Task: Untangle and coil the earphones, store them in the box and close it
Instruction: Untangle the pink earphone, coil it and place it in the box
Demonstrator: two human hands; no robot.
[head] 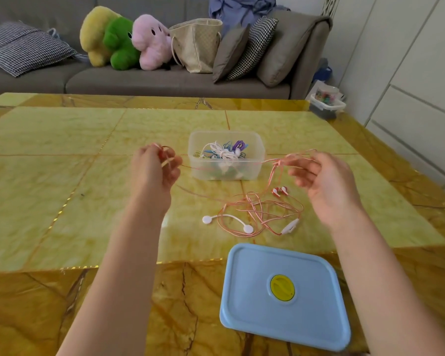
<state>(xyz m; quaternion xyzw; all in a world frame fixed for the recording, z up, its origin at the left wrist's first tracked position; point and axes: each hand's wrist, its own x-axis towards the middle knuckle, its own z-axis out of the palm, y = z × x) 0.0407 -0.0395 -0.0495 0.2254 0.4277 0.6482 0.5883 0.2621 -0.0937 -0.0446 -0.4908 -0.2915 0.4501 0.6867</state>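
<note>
Pink-and-white thin-corded earphones (257, 209): cord stretched taut between both raised hands, span running left–right above table; left hand (153, 173) pinches small loops in curled fingers; right hand (324, 181) pinches knotted bundle at fingertips, other fingers loosely spread; slack tangle, red earbuds (280, 191) and white inline remote (290, 226) lie on yellow marble-patterned table (62, 155) below, nearer right hand; clear plastic box (257, 142) holding other cords sits beyond span; blue rectangular lid (254, 304) lies nearest viewer; remaining tangle judged unresolved, coiling barely begun.

Both hands (154, 170) (324, 181) pinch the pink earphone cord (257, 211) (tangled) before the open box (226, 155).
</note>
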